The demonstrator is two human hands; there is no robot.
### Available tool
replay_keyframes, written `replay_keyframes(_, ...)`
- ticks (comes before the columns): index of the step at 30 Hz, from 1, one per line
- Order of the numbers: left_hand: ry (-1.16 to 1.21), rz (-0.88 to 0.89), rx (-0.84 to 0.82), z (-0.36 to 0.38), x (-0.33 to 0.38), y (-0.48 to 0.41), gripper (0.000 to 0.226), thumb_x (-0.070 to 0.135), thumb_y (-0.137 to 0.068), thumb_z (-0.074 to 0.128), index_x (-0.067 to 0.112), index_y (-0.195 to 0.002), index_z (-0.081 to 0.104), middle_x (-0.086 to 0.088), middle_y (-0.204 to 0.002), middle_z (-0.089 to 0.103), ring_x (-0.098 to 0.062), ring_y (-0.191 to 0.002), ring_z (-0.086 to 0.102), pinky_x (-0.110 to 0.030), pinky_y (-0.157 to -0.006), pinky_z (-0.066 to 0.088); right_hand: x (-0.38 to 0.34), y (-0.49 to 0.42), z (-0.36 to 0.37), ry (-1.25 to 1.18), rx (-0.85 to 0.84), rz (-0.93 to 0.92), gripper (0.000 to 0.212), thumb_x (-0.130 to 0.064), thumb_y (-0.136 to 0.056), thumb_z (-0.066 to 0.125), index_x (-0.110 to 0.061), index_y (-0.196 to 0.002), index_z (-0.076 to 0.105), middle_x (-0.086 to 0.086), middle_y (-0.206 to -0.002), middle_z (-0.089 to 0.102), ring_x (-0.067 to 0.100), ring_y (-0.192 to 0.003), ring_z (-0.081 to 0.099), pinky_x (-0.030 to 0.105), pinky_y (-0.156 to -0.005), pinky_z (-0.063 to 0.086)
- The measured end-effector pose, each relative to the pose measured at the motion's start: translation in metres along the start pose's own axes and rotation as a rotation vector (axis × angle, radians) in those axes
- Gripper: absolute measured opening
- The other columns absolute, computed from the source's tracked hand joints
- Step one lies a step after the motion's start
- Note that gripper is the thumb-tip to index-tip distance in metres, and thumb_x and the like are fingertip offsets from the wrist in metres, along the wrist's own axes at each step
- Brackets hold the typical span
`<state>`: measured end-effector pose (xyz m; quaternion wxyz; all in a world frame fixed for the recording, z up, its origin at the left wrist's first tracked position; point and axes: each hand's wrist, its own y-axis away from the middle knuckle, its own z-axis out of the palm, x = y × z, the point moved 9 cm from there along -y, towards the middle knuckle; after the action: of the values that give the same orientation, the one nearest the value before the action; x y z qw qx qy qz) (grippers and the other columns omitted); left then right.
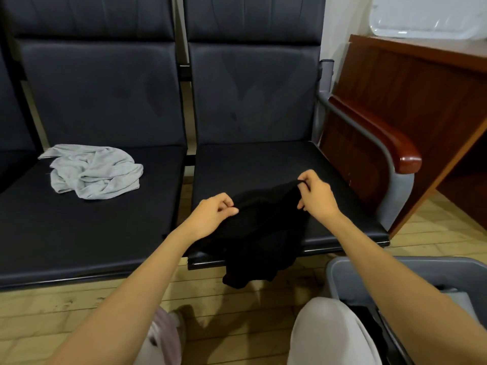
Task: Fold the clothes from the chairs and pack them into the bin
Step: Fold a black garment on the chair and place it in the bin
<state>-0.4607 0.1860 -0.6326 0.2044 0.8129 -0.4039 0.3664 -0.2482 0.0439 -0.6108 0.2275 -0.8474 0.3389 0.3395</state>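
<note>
- Nearest to the camera, two bare forearms reach forward from the bottom edge, over the person's knees in light trousers [329,335].
- At about 4 o'clock, low on the right, stands a grey bin [411,267]; inside it a dark item and a pale item show, but the right forearm hides most of the content and I cannot tell what they are.
- The left hand [214,213] is closed in a pinch on the near-left edge of a black garment [259,238], with the thumb pressed against the curled fingers.
- The right hand [315,196] is clamped on the upper edge of the same garment and lifts it a little; the two hands are apart, with the cloth stretched between them.
- The black garment lies on the front part of the right chair seat [342,177], and its lower part hangs over the front edge toward the floor.
- Farther, at about 10 o'clock, a grey garment [92,172] lies crumpled on the left chair seat [79,225], well apart from the hands.
- Far at 2 o'clock, a wooden desk [411,83] stands beside the chair's armrest [390,143].
</note>
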Motion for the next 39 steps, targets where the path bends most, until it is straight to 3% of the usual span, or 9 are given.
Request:
replay_keyframes(5,0.458,-0.065,0.128,-0.022,0.005,-0.006,0.013,0.021,-0.095,0.057,0.015,-0.095,0.069,-0.005,-0.092,0.068,-0.015,-0.084,0.060,-0.027,-0.071,0.044,-0.021,-0.012,-0.028,-0.256,0.063,-0.013,0.011,-0.013,-0.100,0.045,-0.020,-0.099,0.053,0.004,-0.076,0.059,0.013,-0.043,0.060,0.022,-0.042,0.046)
replay_keyframes(17,0.137,-0.192,0.238,-0.098,0.013,-0.132,0.021,0.022,-0.102,0.042,0.016,-0.098,0.061,-0.001,-0.106,0.059,-0.019,-0.097,0.056,-0.027,-0.075,0.044,-0.049,-0.119,-0.015,0.075,-0.046,0.042,0.012,-0.017,-0.100,0.043,-0.013,-0.104,0.053,0.001,-0.070,0.061,0.016,-0.051,0.064,0.027,-0.052,0.052)
replay_keyframes(20,0.108,-0.189,0.451,-0.113,0.004,-0.159,0.019,0.015,-0.102,0.041,0.010,-0.117,0.051,-0.014,-0.132,0.051,-0.027,-0.112,0.050,-0.031,-0.086,0.039,-0.042,-0.147,-0.002,-0.169,0.000,0.057,0.025,-0.010,-0.099,0.045,-0.012,-0.124,0.049,0.016,-0.120,0.060,0.022,-0.096,0.067,0.025,-0.079,0.050)
replay_keyframes(22,-0.061,-0.114,0.604,-0.114,0.011,-0.160,0.046,0.014,-0.100,0.045,0.007,-0.143,0.030,-0.018,-0.150,0.027,-0.031,-0.134,0.033,-0.041,-0.105,0.029,-0.042,-0.149,0.015,-0.182,-0.044,-0.010,0.061,-0.007,-0.097,0.051,-0.020,-0.149,0.023,0.009,-0.158,0.013,0.021,-0.139,0.029,0.021,-0.103,0.028)
replay_keyframes(24,-0.350,0.005,0.642,-0.089,0.021,-0.153,0.063,0.015,-0.096,0.051,0.006,-0.149,0.019,-0.017,-0.157,0.009,-0.034,-0.145,0.009,-0.052,-0.115,0.011,-0.034,-0.138,0.044,0.013,-0.127,-0.083,0.077,-0.014,-0.095,0.056,-0.025,-0.153,0.007,0.002,-0.160,-0.011,0.020,-0.147,0.002,0.027,-0.114,0.012)
replay_keyframes(28,-0.652,0.207,0.285,0.006,0.020,-0.117,0.033,0.026,-0.094,0.053,0.015,-0.125,0.053,-0.009,-0.133,0.042,-0.030,-0.126,0.040,-0.038,-0.103,0.031,-0.012,-0.092,0.093,0.416,-0.154,-0.254,0.051,-0.024,-0.094,0.056,-0.018,-0.142,0.041,0.008,-0.156,0.020,0.027,-0.147,0.008,0.045,-0.118,0.017)
replay_keyframes(32,-0.733,0.063,-0.052,0.055,-0.012,-0.077,0.041,0.043,-0.099,0.042,0.019,-0.132,0.044,-0.004,-0.128,0.041,-0.025,-0.121,0.040,-0.036,-0.100,0.035,0.016,-0.051,0.113,0.527,-0.249,-0.258,0.033,-0.027,-0.099,0.046,-0.016,-0.129,0.053,0.003,-0.131,0.049,0.023,-0.123,0.043,0.034,-0.098,0.039)
replay_keyframes(36,-0.501,-0.039,-0.143,0.043,-0.017,-0.059,0.043,0.037,-0.094,0.057,0.022,-0.131,0.042,-0.001,-0.129,0.038,-0.022,-0.117,0.045,-0.036,-0.095,0.044,0.020,-0.041,0.087,0.433,-0.230,-0.151,0.027,-0.028,-0.102,0.041,-0.012,-0.113,0.059,0.005,-0.110,0.057,0.026,-0.102,0.056,0.035,-0.082,0.047)
replay_keyframes(39,-0.489,-0.107,0.012,0.022,-0.023,-0.051,0.054,0.027,-0.091,0.063,0.018,-0.134,0.033,-0.006,-0.134,0.028,-0.024,-0.119,0.043,-0.034,-0.089,0.048,0.020,-0.037,0.077,0.450,-0.289,-0.078,0.037,-0.023,-0.101,0.044,-0.019,-0.137,0.041,0.009,-0.129,0.050,0.029,-0.100,0.059,0.038,-0.079,0.049)
